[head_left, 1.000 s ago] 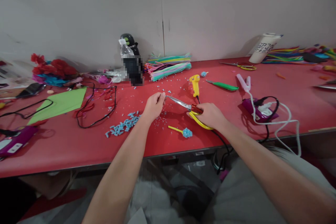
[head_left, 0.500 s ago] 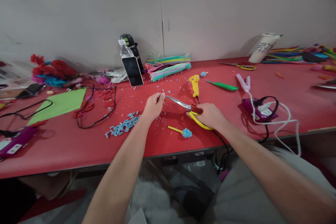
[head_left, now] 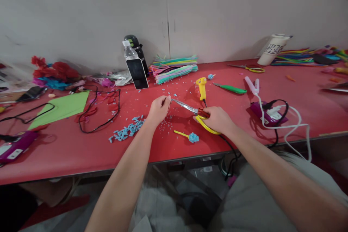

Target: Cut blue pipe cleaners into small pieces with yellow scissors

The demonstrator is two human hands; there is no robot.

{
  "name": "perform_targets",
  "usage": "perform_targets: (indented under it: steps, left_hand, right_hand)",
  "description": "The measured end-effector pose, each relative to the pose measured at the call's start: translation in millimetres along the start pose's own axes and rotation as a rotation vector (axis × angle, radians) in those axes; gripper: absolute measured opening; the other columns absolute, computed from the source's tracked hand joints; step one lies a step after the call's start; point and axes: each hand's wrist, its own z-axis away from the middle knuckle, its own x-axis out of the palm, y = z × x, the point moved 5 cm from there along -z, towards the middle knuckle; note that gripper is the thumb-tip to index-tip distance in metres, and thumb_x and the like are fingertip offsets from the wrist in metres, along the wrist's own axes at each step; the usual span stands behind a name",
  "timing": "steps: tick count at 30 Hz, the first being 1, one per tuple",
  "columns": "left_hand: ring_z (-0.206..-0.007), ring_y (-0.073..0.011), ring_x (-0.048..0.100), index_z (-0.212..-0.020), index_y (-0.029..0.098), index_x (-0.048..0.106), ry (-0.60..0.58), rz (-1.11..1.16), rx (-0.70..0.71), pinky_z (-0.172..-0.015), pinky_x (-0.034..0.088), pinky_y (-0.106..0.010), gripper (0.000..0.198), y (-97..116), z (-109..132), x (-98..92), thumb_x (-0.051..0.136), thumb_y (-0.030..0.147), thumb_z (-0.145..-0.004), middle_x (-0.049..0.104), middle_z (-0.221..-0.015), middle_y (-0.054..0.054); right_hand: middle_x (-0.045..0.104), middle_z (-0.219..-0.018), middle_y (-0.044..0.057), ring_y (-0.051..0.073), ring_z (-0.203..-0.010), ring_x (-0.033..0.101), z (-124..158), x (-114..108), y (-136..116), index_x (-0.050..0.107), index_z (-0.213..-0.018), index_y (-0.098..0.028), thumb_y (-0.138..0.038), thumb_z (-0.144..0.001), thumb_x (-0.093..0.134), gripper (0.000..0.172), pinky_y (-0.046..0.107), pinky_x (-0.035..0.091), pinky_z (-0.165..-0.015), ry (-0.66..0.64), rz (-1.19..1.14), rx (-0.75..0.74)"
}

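My right hand (head_left: 219, 119) is closed on the handles of a pair of scissors (head_left: 187, 107) with yellow and red grips. Their blades point left, and the tips reach the fingertips of my left hand (head_left: 160, 108). That hand is pinched shut; whatever is between its fingers is too small to make out. Left of my left wrist lies a pile of short blue fuzzy pieces (head_left: 127, 130). In front of me, between my forearms, rests a blue fuzzy cluster (head_left: 193, 137) on a yellow stem. Tiny blue clippings are scattered below the blades.
Behind the scissors sits a yellow glue gun (head_left: 201, 87), with a green-handled tool (head_left: 232, 88) to its right. A phone (head_left: 137, 74) leans on bottles near bundled pipe cleaners (head_left: 176, 74). A purple power strip (head_left: 268, 113) with cables lies right; a black cord (head_left: 119, 107) loops at left.
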Motion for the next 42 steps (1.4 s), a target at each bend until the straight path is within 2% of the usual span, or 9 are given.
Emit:
perform_targets:
  steps: [23,42]
  left_hand:
    - [-0.054,-0.0109,0.047,-0.066,0.017,0.052,0.004,0.020,-0.010,-0.054,0.035,-0.024,0.042,-0.1,0.3,0.7,0.041,0.050,-0.089,0.051,-0.057,0.001]
    - [-0.052,-0.0102,0.042,-0.063,0.017,0.048,-0.005,0.010,-0.017,-0.052,0.032,-0.024,0.043,2.0,-0.2,1.5,0.040,0.050,-0.089,0.044,-0.055,0.002]
  right_hand:
    - [0.066,-0.069,0.006,0.016,-0.059,0.056,-0.3,0.3,2.2,0.067,-0.072,-0.021,-0.053,-0.076,0.055,0.034,0.025,0.026,-0.051,0.011,-0.013,0.016]
    - [0.064,-0.066,0.005,0.015,-0.058,0.053,-0.5,-0.3,1.5,0.065,-0.069,-0.022,-0.058,-0.076,0.053,0.038,0.025,0.026,-0.051,0.019,-0.006,0.001]
